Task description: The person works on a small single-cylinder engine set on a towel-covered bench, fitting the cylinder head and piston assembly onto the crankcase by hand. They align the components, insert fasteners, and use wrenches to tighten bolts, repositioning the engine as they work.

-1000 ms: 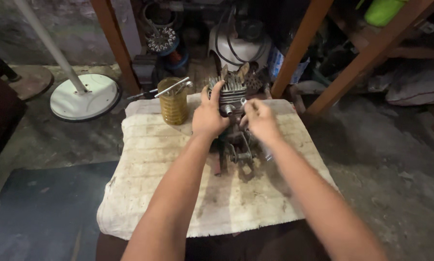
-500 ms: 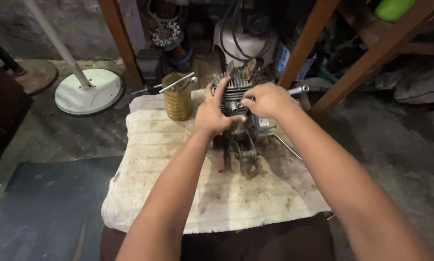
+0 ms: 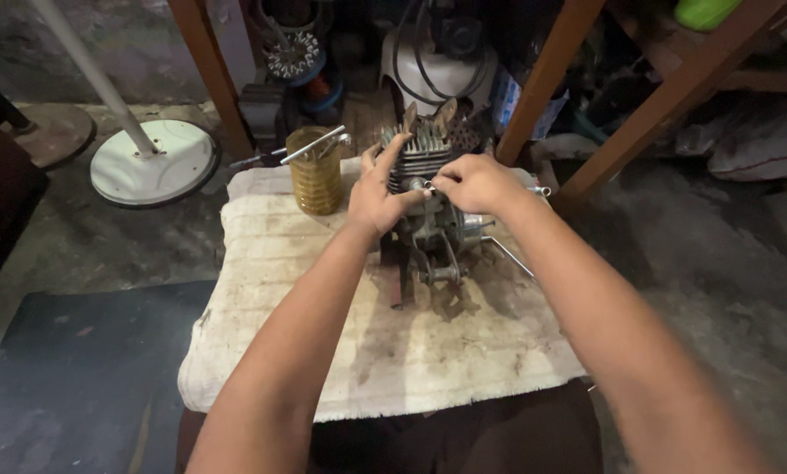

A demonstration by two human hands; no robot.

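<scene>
Gripping small engine (image 3: 429, 206) | left hand (image 3: 378, 197) beside, right hand (image 3: 472, 183) atop

From my view I see both of my forearms bare from the bottom edge of the frame up to the wrists: no sleeves, no cuffs, no gloves. My left hand (image 3: 379, 195) wears no ring, watch or band that I can make out, and neither does my right hand (image 3: 474, 183). The fingers (image 3: 385, 156) are uncovered, with short nails as far as I can tell in this dim light. Both forearms are slim and lightly haired. No tape or bandage shows on either arm.
</scene>
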